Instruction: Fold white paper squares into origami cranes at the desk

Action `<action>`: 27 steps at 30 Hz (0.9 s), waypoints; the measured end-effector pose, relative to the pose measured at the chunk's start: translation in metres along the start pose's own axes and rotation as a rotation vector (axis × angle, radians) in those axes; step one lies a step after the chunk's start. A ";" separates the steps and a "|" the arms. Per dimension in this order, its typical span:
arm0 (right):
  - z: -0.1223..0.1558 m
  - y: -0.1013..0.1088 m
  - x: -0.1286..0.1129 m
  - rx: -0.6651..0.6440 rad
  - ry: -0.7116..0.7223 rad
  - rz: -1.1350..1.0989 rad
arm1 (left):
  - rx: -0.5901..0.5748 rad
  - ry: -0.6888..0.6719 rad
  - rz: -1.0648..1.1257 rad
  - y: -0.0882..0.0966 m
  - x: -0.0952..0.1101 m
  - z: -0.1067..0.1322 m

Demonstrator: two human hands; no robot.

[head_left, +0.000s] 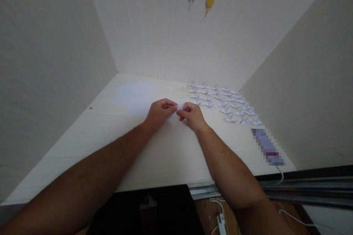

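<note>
My left hand and my right hand meet over the middle of a pale wooden table. Both pinch a small piece of white paper between thumbs and fingertips, fingers curled closed. The paper is mostly hidden by my fingers, so its fold shape is unclear. Just behind my left hand lie loose white paper sheets, flat on the table.
Several small folded paper cranes stand in rows at the back right of the table. A blurred-out flat object with a white cable lies at the right edge. Two hooks hang on the back wall. Walls enclose three sides.
</note>
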State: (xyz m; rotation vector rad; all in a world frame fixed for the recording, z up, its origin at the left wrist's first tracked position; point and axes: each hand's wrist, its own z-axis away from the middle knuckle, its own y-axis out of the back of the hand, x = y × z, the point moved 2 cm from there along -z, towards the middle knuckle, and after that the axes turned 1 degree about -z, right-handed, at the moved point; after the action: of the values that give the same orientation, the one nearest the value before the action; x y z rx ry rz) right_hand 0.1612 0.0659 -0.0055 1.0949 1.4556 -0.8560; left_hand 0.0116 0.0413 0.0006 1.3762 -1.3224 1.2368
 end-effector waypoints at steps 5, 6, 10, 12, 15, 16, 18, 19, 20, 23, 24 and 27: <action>-0.001 0.001 0.003 0.045 -0.041 -0.012 | -0.007 -0.019 -0.046 -0.001 0.002 0.002; -0.002 0.001 0.003 0.049 -0.043 -0.013 | -0.008 -0.020 -0.036 -0.001 0.001 0.002; -0.002 0.001 0.002 0.022 -0.032 -0.053 | 0.003 -0.009 0.043 0.001 -0.003 -0.001; -0.002 0.002 0.002 0.018 -0.028 -0.090 | 0.011 0.007 0.064 0.003 -0.005 -0.002; -0.003 0.003 0.003 0.044 -0.017 -0.095 | 0.012 0.013 0.052 0.004 -0.005 -0.003; -0.003 0.004 0.003 0.054 -0.011 -0.085 | 0.011 0.012 0.048 0.004 -0.005 -0.003; -0.003 0.004 0.001 0.080 0.002 -0.061 | 0.006 0.012 0.042 0.003 -0.005 -0.003; -0.002 0.004 0.000 0.095 0.010 -0.044 | 0.005 0.012 0.042 0.003 -0.004 -0.003; -0.002 0.003 -0.002 0.112 0.019 -0.024 | 0.006 0.012 0.045 0.003 -0.004 -0.003; 0.001 0.002 -0.007 0.168 0.045 0.030 | 0.009 0.021 0.070 0.001 -0.004 -0.002; 0.001 0.001 -0.008 0.185 0.054 0.044 | 0.010 0.025 0.080 0.001 -0.004 -0.002; 0.003 0.000 -0.011 0.222 0.079 0.085 | 0.011 0.024 0.090 0.000 -0.004 -0.002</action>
State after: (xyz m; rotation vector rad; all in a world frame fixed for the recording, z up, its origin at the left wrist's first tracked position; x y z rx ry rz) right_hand 0.1620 0.0615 0.0046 1.3607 1.3914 -0.9390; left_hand 0.0120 0.0438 -0.0032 1.3173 -1.3757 1.3189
